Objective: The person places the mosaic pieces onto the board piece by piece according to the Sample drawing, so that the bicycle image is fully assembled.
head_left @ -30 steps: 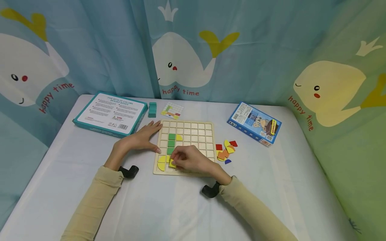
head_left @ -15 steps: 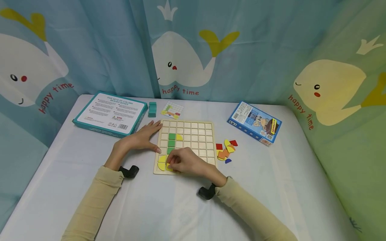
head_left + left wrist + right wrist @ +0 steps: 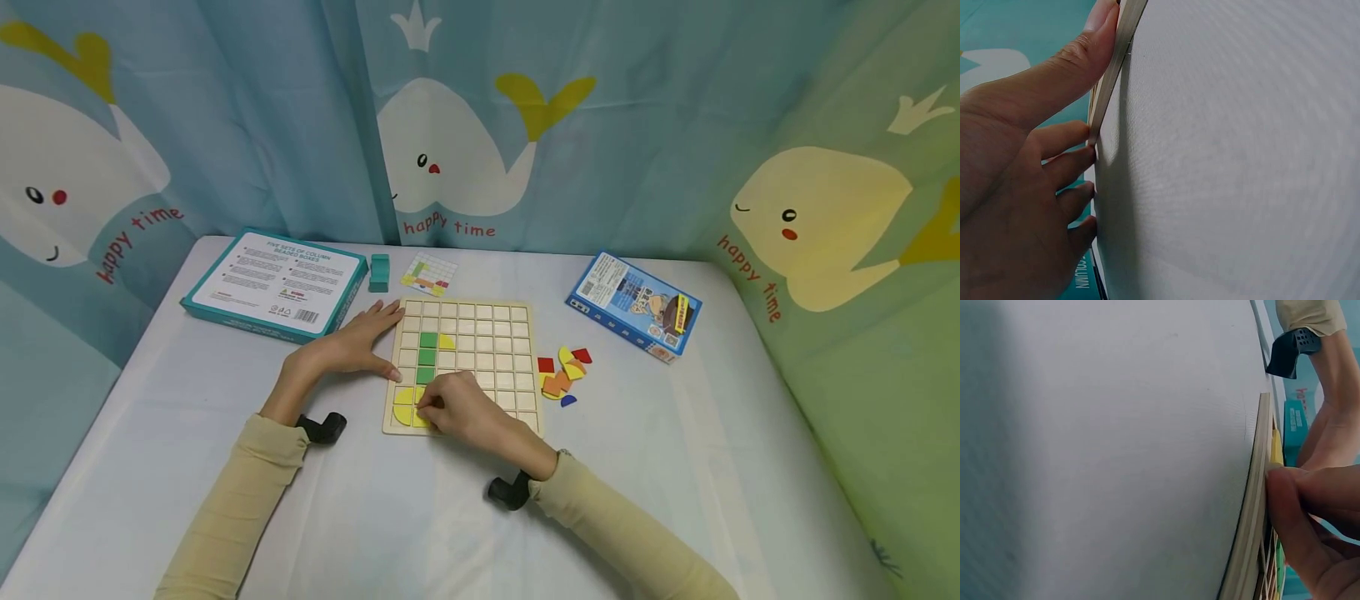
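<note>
A square wooden grid board (image 3: 502, 312) lies on the table in the head view. My left hand (image 3: 348, 343) rests against its left edge with spread fingers. In the left wrist view the thumb (image 3: 1094, 47) touches the board's side. At the board's lower left my right hand (image 3: 468, 410) pinches a yellow tile (image 3: 420, 417), set down in the cell beside a yellow quarter-circle tile (image 3: 402, 415). Its fingers hide part of the tile. Green square tiles (image 3: 426, 357) stand in a column above, with another yellow quarter-circle tile (image 3: 446, 342) to their right.
Loose red, yellow, orange and blue tiles (image 3: 562, 379) lie right of the board. Behind it are a pattern card (image 3: 431, 275) and a teal block (image 3: 379, 273). A teal-edged box (image 3: 273, 283) sits at the back left, a blue box (image 3: 637, 304) at the back right.
My right hand has brought the yellow tile slightly left and down onto its cell, and the wrist has shifted left and lower. My left hand has stayed in place.
</note>
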A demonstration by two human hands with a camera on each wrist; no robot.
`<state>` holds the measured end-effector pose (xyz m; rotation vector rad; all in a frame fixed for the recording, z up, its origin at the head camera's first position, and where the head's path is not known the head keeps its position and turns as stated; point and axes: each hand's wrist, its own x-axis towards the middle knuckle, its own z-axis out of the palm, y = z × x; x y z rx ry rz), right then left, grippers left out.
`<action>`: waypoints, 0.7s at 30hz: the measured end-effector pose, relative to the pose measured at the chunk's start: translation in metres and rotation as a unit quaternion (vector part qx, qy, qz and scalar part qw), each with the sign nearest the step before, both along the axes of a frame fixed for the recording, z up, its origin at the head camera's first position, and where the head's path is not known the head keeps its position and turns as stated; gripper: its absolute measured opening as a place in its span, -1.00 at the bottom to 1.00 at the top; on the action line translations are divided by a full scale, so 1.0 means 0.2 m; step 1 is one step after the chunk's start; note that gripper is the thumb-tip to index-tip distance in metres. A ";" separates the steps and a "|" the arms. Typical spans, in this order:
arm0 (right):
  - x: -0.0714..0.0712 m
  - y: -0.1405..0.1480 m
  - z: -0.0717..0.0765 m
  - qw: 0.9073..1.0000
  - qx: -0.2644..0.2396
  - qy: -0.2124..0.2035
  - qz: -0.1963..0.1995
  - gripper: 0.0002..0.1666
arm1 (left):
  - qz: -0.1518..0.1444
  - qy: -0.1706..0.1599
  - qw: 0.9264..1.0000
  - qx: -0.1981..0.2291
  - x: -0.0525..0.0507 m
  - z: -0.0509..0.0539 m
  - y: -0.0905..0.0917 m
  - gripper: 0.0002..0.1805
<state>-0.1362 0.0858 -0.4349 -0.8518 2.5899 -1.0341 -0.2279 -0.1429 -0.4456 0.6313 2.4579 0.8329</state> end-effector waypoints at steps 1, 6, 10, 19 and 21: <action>0.00 0.00 0.00 1.000 0.002 -0.003 -0.002 -0.95 | 0.000 0.000 1.000 0.000 0.00 0.00 0.00 0.23; 0.00 0.00 0.00 1.000 0.016 -0.022 -0.002 -0.90 | 0.001 0.000 1.000 -0.001 0.01 0.01 0.00 0.23; 0.00 -0.01 0.00 0.999 0.026 -0.031 -0.004 -0.83 | -0.001 0.001 1.000 -0.002 0.01 0.01 0.00 0.22; 0.01 -0.02 0.00 0.999 0.030 -0.026 -0.016 -0.79 | -0.003 0.001 1.000 0.001 0.01 0.02 0.00 0.22; 0.02 -0.02 0.00 0.999 0.029 -0.022 -0.019 -0.79 | -0.005 0.001 1.000 0.001 0.01 0.01 0.00 0.22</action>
